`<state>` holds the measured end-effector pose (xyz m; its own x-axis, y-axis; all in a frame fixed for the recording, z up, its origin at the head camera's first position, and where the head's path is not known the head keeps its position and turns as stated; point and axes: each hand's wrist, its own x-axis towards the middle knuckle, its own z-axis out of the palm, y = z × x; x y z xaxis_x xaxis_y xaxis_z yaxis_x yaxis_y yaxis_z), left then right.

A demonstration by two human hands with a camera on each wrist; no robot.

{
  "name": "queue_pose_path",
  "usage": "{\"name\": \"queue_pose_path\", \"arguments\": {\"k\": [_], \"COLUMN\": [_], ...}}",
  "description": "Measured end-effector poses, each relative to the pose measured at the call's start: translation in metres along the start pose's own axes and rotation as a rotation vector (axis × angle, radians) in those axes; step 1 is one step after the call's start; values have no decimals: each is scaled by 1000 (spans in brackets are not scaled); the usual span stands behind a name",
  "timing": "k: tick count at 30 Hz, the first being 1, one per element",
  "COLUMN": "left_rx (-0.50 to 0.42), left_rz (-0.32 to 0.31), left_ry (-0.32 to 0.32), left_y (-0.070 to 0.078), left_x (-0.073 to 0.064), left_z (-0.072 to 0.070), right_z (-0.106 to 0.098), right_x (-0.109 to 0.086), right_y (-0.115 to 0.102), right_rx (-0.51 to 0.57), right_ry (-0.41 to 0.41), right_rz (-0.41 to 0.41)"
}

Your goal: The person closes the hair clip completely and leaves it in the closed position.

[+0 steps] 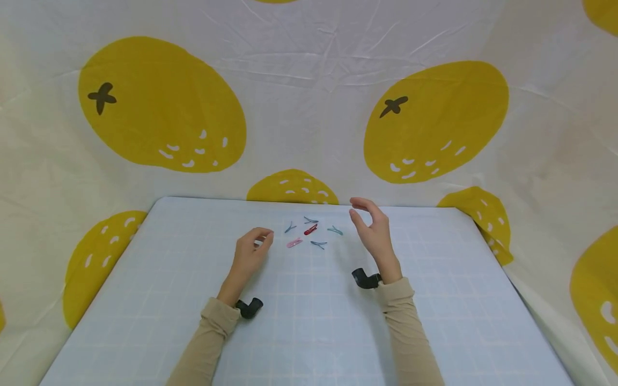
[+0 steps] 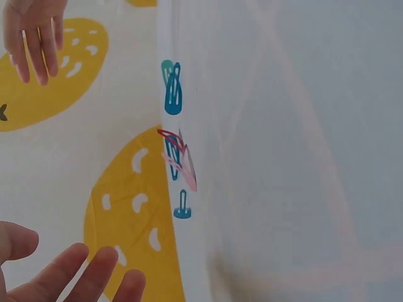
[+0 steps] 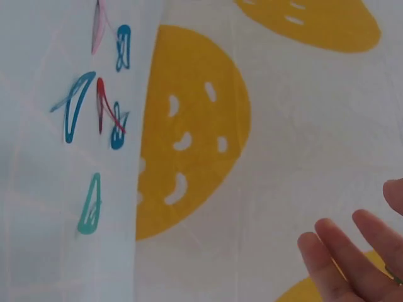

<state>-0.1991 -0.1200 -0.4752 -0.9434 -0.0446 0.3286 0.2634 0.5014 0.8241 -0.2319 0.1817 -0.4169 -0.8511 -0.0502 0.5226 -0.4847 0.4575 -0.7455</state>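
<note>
Several snap hair clips lie in a loose group on the table, most of them with their two arms sprung apart. A red clip [image 1: 311,230] is in the middle, and a pink clip [image 1: 294,243] lies nearer the front. Blue clips lie around them: one at the back [image 1: 311,220], one to the left [image 1: 290,227], one in front [image 1: 318,245]. On the right is a teal clip [image 1: 335,230]. My left hand [image 1: 249,252] hovers left of the group, fingers loosely bent, holding nothing. Right of the teal clip, my right hand [image 1: 374,236] is raised with thumb and fingers apart, also holding nothing.
A pale checked cloth [image 1: 299,321] covers the table, whose back edge runs just behind the clips. Behind it hangs a white curtain [image 1: 304,118] printed with yellow fruit. Black wrist cameras, left [image 1: 249,308] and right [image 1: 365,280], jut inward from both wrists.
</note>
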Motion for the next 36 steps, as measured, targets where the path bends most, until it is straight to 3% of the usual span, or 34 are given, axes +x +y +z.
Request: {"name": "queue_pose_path", "arguments": {"k": [8, 13, 19, 25, 32, 36], "left_rx": [-57, -76, -140, -165, -149, -131], "left_rz": [-65, -142, -242, -292, -311, -264], "left_ry": [-3, -9, 14, 7, 28, 48], "left_y": [0, 0, -4, -9, -17, -23], "left_x": [4, 5, 6, 7, 9, 8], "left_z": [14, 22, 33, 41, 47, 52], "right_z": [22, 35, 51, 68, 83, 89], "right_x": [9, 13, 17, 18, 19, 19], "right_y": [1, 2, 5, 11, 17, 20], "right_rx": [64, 88, 74, 64, 67, 61], "right_ry": [-22, -49, -113, -196, -282, -355], "right_rz": [-32, -17, 22, 48, 79, 69]}}
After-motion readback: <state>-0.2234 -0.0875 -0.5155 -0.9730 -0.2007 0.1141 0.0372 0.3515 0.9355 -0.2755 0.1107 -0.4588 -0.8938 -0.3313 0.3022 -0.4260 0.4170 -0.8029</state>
